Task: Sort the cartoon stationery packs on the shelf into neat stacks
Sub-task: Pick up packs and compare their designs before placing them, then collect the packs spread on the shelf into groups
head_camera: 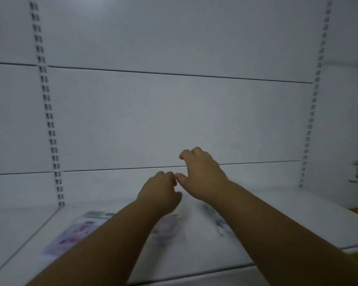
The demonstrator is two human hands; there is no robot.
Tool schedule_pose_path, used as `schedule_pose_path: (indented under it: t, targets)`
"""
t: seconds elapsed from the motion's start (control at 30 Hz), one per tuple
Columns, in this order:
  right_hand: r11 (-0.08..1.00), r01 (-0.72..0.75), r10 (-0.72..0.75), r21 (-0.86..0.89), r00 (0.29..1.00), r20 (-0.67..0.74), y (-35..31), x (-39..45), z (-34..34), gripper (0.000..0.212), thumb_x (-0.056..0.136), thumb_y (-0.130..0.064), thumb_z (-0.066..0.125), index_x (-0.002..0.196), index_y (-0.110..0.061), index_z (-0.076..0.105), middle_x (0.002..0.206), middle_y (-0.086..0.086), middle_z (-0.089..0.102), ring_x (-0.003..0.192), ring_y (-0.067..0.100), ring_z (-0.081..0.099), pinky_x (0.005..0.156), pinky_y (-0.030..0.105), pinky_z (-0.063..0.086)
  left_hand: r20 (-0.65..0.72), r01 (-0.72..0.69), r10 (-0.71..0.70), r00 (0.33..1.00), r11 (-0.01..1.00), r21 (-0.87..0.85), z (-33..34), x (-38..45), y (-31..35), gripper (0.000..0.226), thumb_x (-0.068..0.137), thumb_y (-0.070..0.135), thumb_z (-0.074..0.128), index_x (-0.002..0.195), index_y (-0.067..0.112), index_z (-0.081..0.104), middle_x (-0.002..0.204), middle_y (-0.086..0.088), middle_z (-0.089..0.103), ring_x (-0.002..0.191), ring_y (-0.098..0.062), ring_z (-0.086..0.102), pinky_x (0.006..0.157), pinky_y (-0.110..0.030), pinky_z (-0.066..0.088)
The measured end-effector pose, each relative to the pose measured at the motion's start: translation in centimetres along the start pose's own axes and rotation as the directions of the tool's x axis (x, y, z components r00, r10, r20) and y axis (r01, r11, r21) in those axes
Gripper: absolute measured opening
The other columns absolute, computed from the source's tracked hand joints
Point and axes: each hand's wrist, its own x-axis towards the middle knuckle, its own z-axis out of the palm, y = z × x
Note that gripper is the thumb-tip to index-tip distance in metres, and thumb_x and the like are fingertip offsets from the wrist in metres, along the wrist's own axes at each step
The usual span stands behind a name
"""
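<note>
Left pack: a stationery pack with pink and purple cartoon print lies flat on the white shelf in the lower left of the frame, its right edge hidden under the left forearm.
Middle pack: a second pack with pinkish print shows between the two forearms at lower centre, too blurred to read its outline.
Left hand: the left hand hangs above the shelf at centre frame, fingers curled loosely inward, nothing visible in them.
Right hand: the right hand sits just right of and slightly higher than the left, thumb almost meeting the left knuckles, fingers bent as if ready to pinch, holding nothing that can be seen.
Right pack: a pale, greyish pack lies under the right wrist, smeared by motion.
Step in hand: likely reaching down to gather a pack.
Doing it well: lower both hands onto one pack, pinch its edges, and slide it square over another so edges line up.
Caution: glossy wrappers will probably slip, so press flat while aligning.
</note>
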Motion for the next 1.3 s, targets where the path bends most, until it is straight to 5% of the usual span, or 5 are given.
schedule_pose_path:
  t: [0.3, 0.57, 1.0, 1.17, 1.3]
  targets:
    - [0.935, 0.278, -0.283, 0.22, 0.959, -0.006, -28.3, 1.8, 3.8, 0.045, 0.087, -0.042, 0.055, 0.126, -0.02, 0.048, 0.12, 0.008, 0.055, 0.105, 0.026, 0.053, 0.087, 0.041, 0.049, -0.119, 0.228, -0.205, 0.972, 0.945, 0.237, -18.0, -18.2, -22.1, 0.029, 0.089, 0.041, 0.06, 0.114, 0.027, 0.058, 0.114, 0.004, 0.059, 0.097, -0.014, 0.057, 0.085, -0.028, 0.048]
    - [0.897, 0.307, -0.361, 0.32, 0.924, 0.124, -51.7, -0.4, 9.7, 0.05, 0.084, -0.043, 0.056, 0.127, -0.019, 0.047, 0.123, 0.01, 0.053, 0.106, 0.029, 0.054, 0.083, 0.04, 0.048, -0.204, 0.432, -0.383, 0.901, 0.83, 0.352, -29.7, -31.5, -38.0, 0.027, 0.091, 0.038, 0.055, 0.115, 0.026, 0.057, 0.115, 0.001, 0.06, 0.099, -0.017, 0.057, 0.083, -0.031, 0.049]
    - [0.9, 0.328, -0.374, 0.288, 0.92, 0.121, -63.4, 7.6, 18.4, 0.045, 0.087, -0.044, 0.053, 0.123, -0.019, 0.048, 0.116, 0.009, 0.053, 0.105, 0.031, 0.052, 0.082, 0.04, 0.045, -0.291, 0.718, -0.661, 0.691, 0.585, 0.376, -33.5, -26.9, -58.3, 0.04, 0.09, 0.039, 0.034, 0.117, 0.028, 0.061, 0.121, 0.002, 0.064, 0.106, -0.023, 0.06, 0.088, -0.036, 0.046]
    - [0.909, 0.307, -0.354, 0.283, 0.926, 0.133, -66.1, 10.0, 21.0, 0.042, 0.086, -0.044, 0.054, 0.119, -0.018, 0.051, 0.109, 0.008, 0.055, 0.099, 0.03, 0.054, 0.079, 0.039, 0.047, -0.284, 0.788, -0.778, 0.561, 0.395, 0.472, -34.9, -24.7, -62.6, 0.06, 0.079, 0.071, 0.024, 0.096, 0.028, 0.062, 0.076, 0.003, 0.056, 0.086, -0.023, 0.055, 0.066, -0.033, 0.029]
    - [0.948, 0.224, -0.262, 0.226, 0.953, 0.155, -66.9, 10.3, 22.2, 0.042, 0.086, -0.045, 0.054, 0.118, -0.018, 0.051, 0.11, 0.007, 0.055, 0.099, 0.03, 0.054, 0.079, 0.039, 0.048, -0.231, 0.748, -0.763, 0.603, 0.441, 0.496, -34.6, -22.7, -64.7, 0.064, 0.069, 0.075, 0.032, 0.102, 0.027, 0.058, 0.072, 0.003, 0.046, 0.096, -0.023, 0.055, 0.071, -0.036, 0.028]
